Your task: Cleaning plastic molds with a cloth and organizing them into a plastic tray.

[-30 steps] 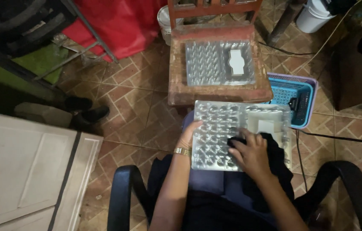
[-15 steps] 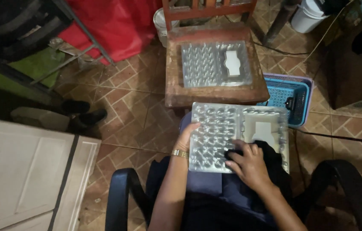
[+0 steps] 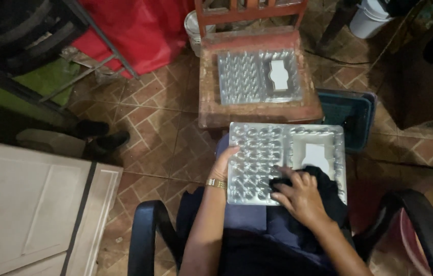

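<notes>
A clear plastic moulded tray [image 3: 278, 148] with many small round pockets lies on my lap. My left hand [image 3: 225, 164], with a gold bracelet at the wrist, grips its left edge. My right hand [image 3: 301, 197] presses a dark cloth [image 3: 329, 191] onto the tray's near right part. A white insert [image 3: 317, 155] sits in the tray's larger right compartment.
A second clear pocketed tray [image 3: 257, 76] rests on a worn red wooden chair [image 3: 211, 107] in front of me. A blue basket [image 3: 352, 115] stands to its right, a white bucket [image 3: 367, 20] farther back. A white panel [image 3: 22, 204] lies at left. Black armrests [image 3: 145, 240] flank me.
The view has shifted slightly. My right hand with the cloth has moved a little over the tray's near right area; my left hand keeps its hold on the edge.
</notes>
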